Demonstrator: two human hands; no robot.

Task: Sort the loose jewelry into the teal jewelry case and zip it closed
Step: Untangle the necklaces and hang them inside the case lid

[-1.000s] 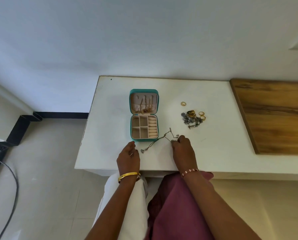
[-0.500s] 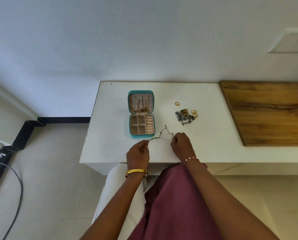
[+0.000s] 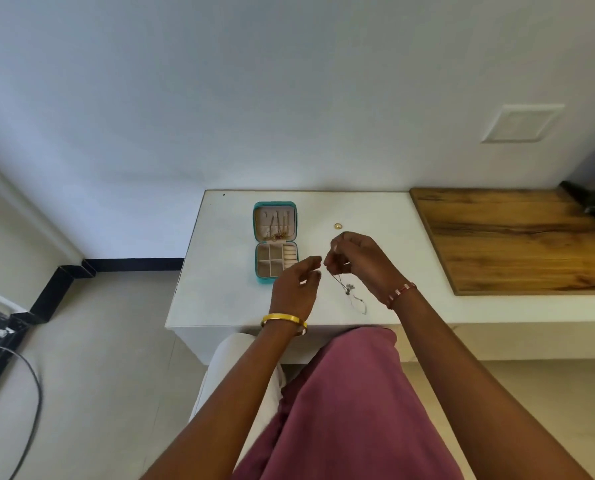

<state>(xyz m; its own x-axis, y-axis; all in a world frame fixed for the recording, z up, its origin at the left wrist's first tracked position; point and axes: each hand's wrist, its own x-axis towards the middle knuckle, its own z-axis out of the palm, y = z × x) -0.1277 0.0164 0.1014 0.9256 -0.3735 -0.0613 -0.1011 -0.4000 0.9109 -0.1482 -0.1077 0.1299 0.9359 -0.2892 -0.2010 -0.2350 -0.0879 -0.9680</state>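
The teal jewelry case (image 3: 258,237) lies open on the white table (image 3: 220,289), with chains hung in its lid and beige compartments in its base. A thin silver necklace (image 3: 347,289) with a small pendant hangs above the table, right of the case. My right hand (image 3: 358,261) is raised and pinches the necklace's upper end. My left hand (image 3: 296,285) is lifted beside it, fingertips close to the right hand's; whether it pinches the chain I cannot tell. A gold ring (image 3: 338,225) lies behind my hands. My right hand hides the pile of other jewelry.
A wooden board (image 3: 510,237) covers the table's right part. The wall stands directly behind the table. My lap in pink cloth (image 3: 341,410) sits below the front edge. Black cables (image 3: 29,393) lie on the floor at the left.
Both hands rose off the table, lifting the necklace, which had lain stretched between them. It now dangles from the right hand. The camera tilted up.
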